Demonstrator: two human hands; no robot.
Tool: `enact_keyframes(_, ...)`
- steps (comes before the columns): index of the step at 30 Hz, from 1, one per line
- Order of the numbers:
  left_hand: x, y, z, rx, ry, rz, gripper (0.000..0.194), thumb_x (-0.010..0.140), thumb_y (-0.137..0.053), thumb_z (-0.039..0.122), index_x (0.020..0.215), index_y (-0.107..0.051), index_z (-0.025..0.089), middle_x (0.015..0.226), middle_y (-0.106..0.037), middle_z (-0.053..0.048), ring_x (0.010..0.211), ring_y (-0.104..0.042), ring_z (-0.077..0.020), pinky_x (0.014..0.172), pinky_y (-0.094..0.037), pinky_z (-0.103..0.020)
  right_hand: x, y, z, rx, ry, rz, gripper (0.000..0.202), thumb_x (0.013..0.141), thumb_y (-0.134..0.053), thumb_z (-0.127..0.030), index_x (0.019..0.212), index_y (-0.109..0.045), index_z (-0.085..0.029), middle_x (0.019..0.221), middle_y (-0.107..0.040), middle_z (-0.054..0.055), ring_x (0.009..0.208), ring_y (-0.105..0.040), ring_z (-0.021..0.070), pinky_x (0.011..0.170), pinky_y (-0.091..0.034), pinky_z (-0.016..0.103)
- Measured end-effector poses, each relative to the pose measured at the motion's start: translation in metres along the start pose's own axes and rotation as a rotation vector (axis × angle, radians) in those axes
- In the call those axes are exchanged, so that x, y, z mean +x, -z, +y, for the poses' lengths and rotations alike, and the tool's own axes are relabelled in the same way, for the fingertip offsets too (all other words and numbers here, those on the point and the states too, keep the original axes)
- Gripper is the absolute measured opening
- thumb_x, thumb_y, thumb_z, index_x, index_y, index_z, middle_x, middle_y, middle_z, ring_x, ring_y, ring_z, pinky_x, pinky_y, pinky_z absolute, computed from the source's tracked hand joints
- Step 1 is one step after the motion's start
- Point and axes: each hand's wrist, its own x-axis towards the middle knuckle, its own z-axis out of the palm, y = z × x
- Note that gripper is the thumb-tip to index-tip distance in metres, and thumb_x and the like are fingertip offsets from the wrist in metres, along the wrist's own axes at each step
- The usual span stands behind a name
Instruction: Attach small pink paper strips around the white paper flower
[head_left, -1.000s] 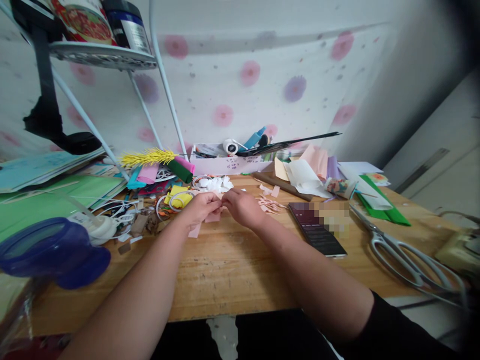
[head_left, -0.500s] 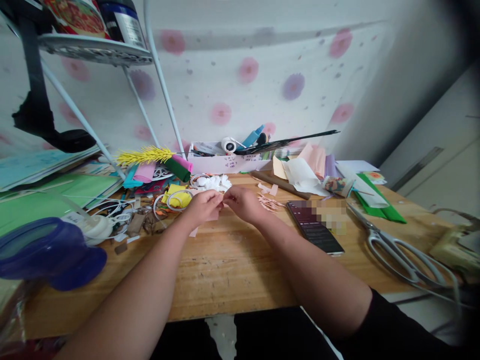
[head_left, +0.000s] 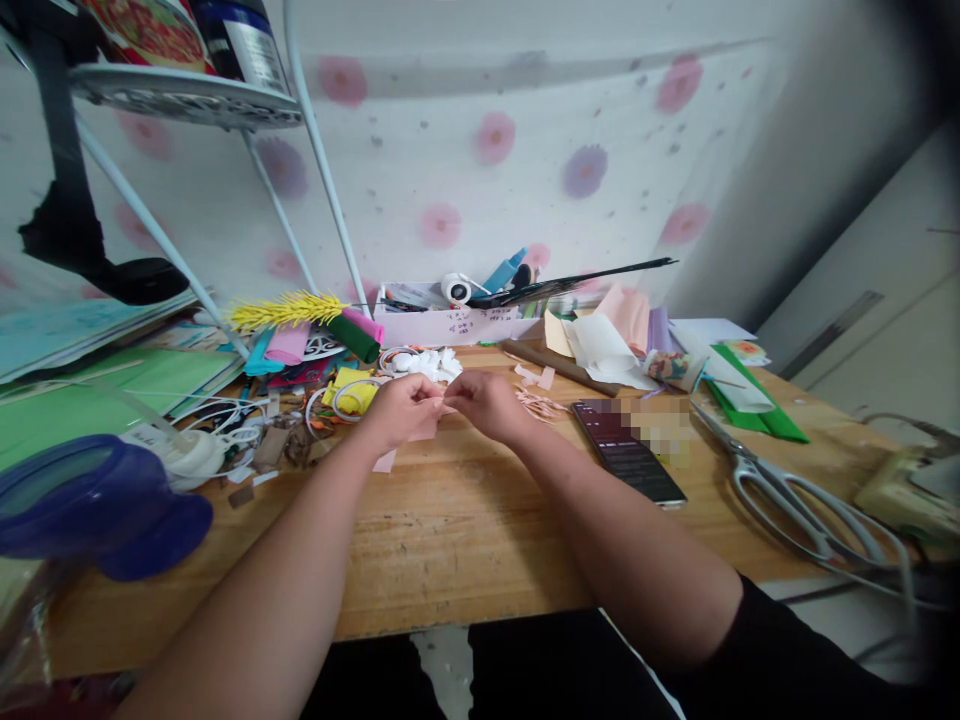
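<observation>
Pinching a small pink paper piece (head_left: 420,430) between my left hand (head_left: 401,408) and right hand (head_left: 484,402), I hold it just above the wooden worktop (head_left: 465,530), fingertips of both hands meeting over it. Pink paper scraps (head_left: 541,403) lie just beyond my right hand, a phone (head_left: 626,452) to its right, and scissors (head_left: 795,505) farther right.
</observation>
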Motion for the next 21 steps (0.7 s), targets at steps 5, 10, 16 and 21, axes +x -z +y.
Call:
enact_keyframes(5, 0.0004, -0.0046, 0.0012, 0.223, -0.127, 0.054, 0.014, 0.069, -0.051, 0.030, 0.071, -0.056, 0.017, 0.073, -0.058, -0.001, 0.071, -0.050, -0.0139, 0.066, -0.038, -0.025, 0.0000, -0.0003, 0.0080, 0.164, -0.148, -0.093, 0.014, 0.071, -0.052, -0.027, 0.072, -0.055, -0.013, 0.064, -0.056, 0.000, 0.054, -0.046, 0.0072, 0.050, -0.034, 0.018)
enact_keyframes(10, -0.0011, -0.0039, 0.0006, -0.013, -0.037, -0.124, 0.028, 0.077, -0.040, 0.037, 0.076, -0.057, 0.015, 0.076, -0.059, -0.002, 0.073, -0.053, -0.0148, 0.067, -0.040, -0.025, -0.0029, -0.0024, 0.0031, -0.079, 0.059, 0.013, 0.007, 0.072, -0.051, -0.019, 0.071, -0.057, -0.014, 0.068, -0.056, 0.001, 0.063, -0.048, 0.0091, 0.058, -0.034, 0.019)
enact_keyframes(16, 0.0020, -0.0025, -0.0050, 0.047, 0.007, -0.135, 0.025, 0.076, -0.041, 0.034, 0.069, -0.055, 0.015, 0.068, -0.058, -0.001, 0.066, -0.051, -0.0134, 0.062, -0.039, -0.024, -0.0042, -0.0012, -0.0018, -0.240, 0.153, 0.013, 0.012, 0.076, -0.047, -0.018, 0.075, -0.059, -0.016, 0.078, -0.058, 0.005, 0.073, -0.052, 0.0120, 0.063, -0.035, 0.020)
enact_keyframes(21, 0.0022, -0.0018, -0.0065, 0.210, -0.090, -0.052, 0.013, 0.072, -0.047, 0.027, 0.072, -0.054, 0.017, 0.071, -0.058, 0.000, 0.066, -0.051, -0.0127, 0.060, -0.038, -0.024, -0.0015, 0.0020, 0.0006, -0.124, 0.139, -0.015, 0.010, 0.073, -0.051, -0.018, 0.072, -0.060, -0.014, 0.072, -0.060, 0.003, 0.067, -0.051, 0.0102, 0.060, -0.035, 0.020)
